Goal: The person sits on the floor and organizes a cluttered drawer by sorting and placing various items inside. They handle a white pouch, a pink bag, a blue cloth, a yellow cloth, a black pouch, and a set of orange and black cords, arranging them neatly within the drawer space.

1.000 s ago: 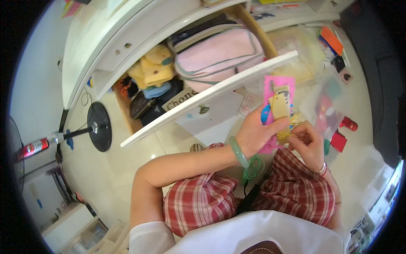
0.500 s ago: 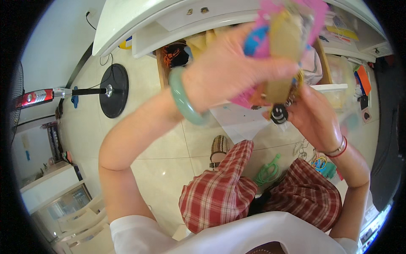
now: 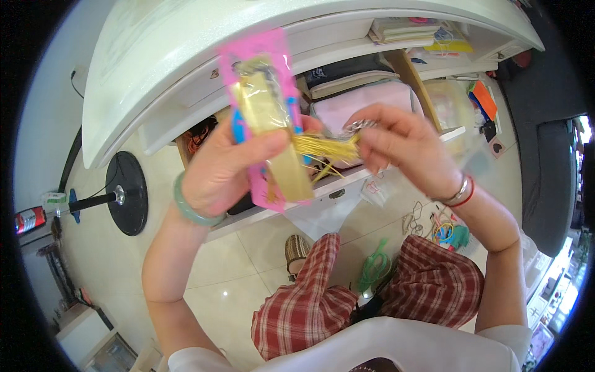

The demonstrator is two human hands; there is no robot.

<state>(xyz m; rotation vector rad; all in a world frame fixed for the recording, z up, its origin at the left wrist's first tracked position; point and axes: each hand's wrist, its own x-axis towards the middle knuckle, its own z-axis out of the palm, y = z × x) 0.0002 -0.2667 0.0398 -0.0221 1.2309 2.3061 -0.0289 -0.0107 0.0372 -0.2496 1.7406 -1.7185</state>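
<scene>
"Up close to the face, what is the left hand (image 3: 223, 167) holding?"

"It is wrapped around a pink card packet with a gold bar under clear plastic (image 3: 269, 118). The thumb presses on the front."

"And the right hand (image 3: 403, 149)?"

"It pinches a small silver metal ring (image 3: 357, 127) at the end of a bunch of thin yellow threads (image 3: 322, 149). The threads run from the packet to the ring."

"How does it all feel, do you think?"

"Light, I think. The plastic looks slippery, so the stiff card edge is the best place to hold. The threads look soft and may tangle or snap, so the ring is safer."

"Is there room to move?"

"Yes, open air between the hands. The white cabinet (image 3: 186, 56) and its white open shelf edge (image 3: 347, 180) sit behind, well apart."
</scene>
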